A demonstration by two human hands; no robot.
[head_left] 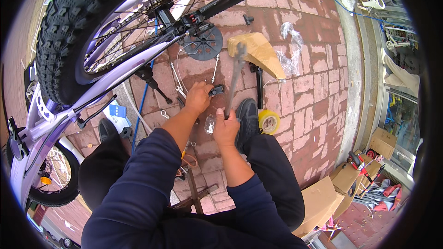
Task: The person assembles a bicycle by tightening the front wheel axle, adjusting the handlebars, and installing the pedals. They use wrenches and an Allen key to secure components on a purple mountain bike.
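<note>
My left hand (197, 97) is closed on a small black bike part (216, 91) held low over the brick paving; its exact kind is hard to make out. In my right hand (226, 128) is a long grey wrench (236, 71), gripped near its lower end and pointing away from me, slightly blurred. Beside that hand lies a small clear bag of hardware (210, 123). To the left, a light purple bicycle (99, 80) has its knobby rear tire (64, 32) raised toward me. Thin white cables with metal ends (175, 76) lie just beyond my left hand.
A round black plastic disc (203, 44), a saddle wrapped in brown paper (256, 50), a black seat post (258, 83) and crumpled clear plastic (291, 48) lie ahead. A yellow tape roll (269, 122) sits by my right shoe (248, 120). Cardboard boxes (318, 205) stand at lower right.
</note>
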